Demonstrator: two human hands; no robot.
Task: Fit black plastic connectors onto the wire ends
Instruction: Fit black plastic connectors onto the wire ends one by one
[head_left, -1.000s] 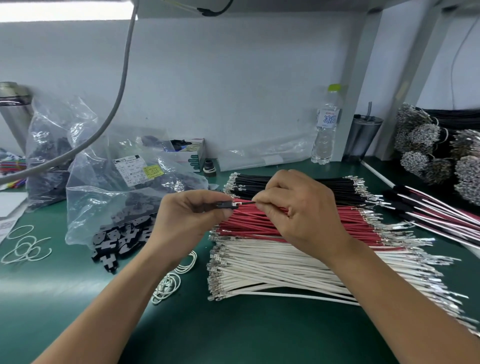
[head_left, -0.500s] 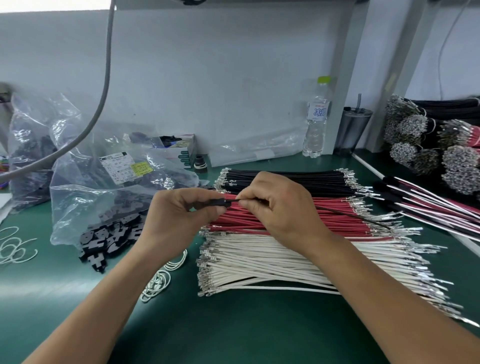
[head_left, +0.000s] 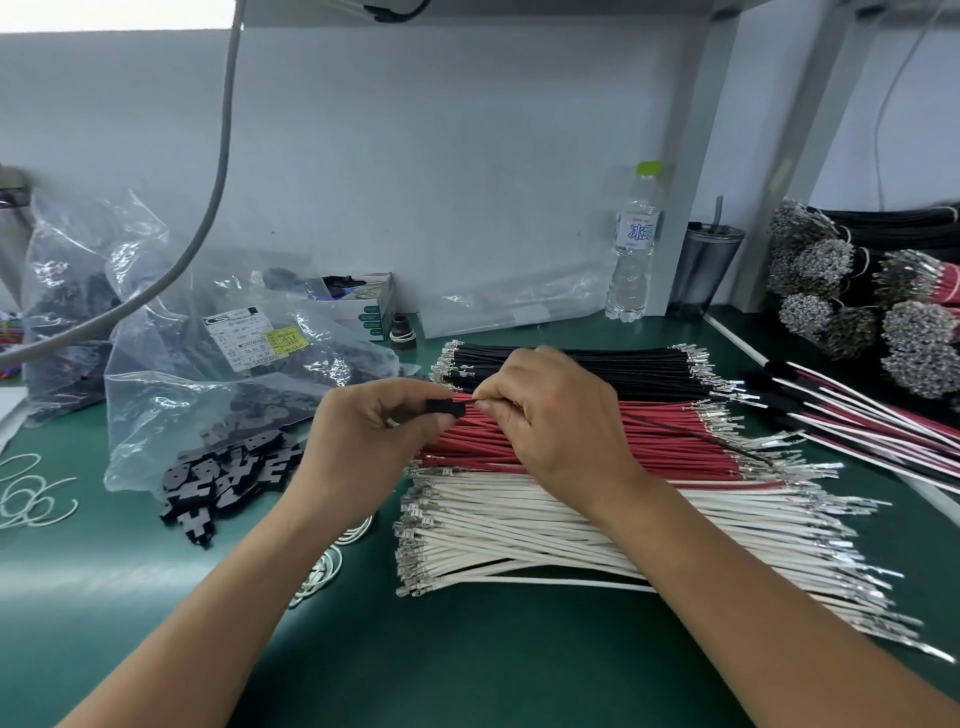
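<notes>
While my arms reach in from the bottom of the frame, the smooth green worktop (head_left: 156, 623) runs across the whole lower half. At far left lie thin white loops (head_left: 31, 499) of cord. To their right a crinkled clear plastic bag (head_left: 171, 395) with a printed label sags open, and flat, angular black connectors (head_left: 218, 483) spill from its mouth in a matte heap.

At centre, my left hand (head_left: 363, 447) has its fingers curled, thumb and forefinger pinching a small blocky black connector (head_left: 445, 407). Right beside it my right hand (head_left: 556, 421) pinches a thin black wire (head_left: 691, 434) at its end, fingers pressed together, the tip meeting the connector's open face. The wire trails off to the right over the piles, slightly bowed.

Beneath my hands lie three straight-laid bundles: black wires (head_left: 623, 364) furthest up, red wires (head_left: 665, 441) in the middle, white wires (head_left: 545, 535) lowest, all tipped with shiny crimped metal terminals at both ends.

Further right, against the grey wall, stand a clear ribbed water bottle (head_left: 634, 260) with a green cap and a dark tumbler (head_left: 706, 270) with a straw. At the right edge, finished leads (head_left: 857, 431) fan out, and round bristly bundles of wire ends (head_left: 826, 265) are stacked above them.
</notes>
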